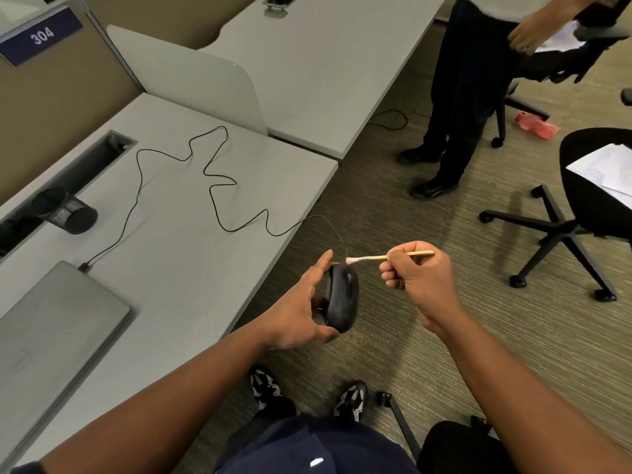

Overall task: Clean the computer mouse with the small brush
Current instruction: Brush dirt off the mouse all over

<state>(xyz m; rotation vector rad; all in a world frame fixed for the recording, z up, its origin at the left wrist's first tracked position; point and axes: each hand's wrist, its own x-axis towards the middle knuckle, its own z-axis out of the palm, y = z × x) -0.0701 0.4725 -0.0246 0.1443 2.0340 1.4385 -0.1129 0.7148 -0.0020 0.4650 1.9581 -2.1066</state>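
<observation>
Brushing is going on at the front end of the computer mouse [343,295], which is being held in the air beside the edge of the desk [191,206], not lying on it. The left hand [301,302] is gripping the mouse from the side, fingers and thumb curled around its body, with the top surface turned toward the right. The right hand [417,282] is pinching the wooden handle of the small brush [383,257] between thumb and fingers, and the pale bristle tip is touching the mouse near the place where the cable [219,186] is leaving it. The cable is trailing in loose curves over the desk to a closed laptop [51,333].

To do this step well, I think the strokes should be short and light, going away from the gaps around the buttons and wheel, so dust is not pushed inside. The left hand should be turning the mouse slowly, so each seam is facing the bristles. The cable should be staying slack, otherwise it may pull on the laptop.
</observation>
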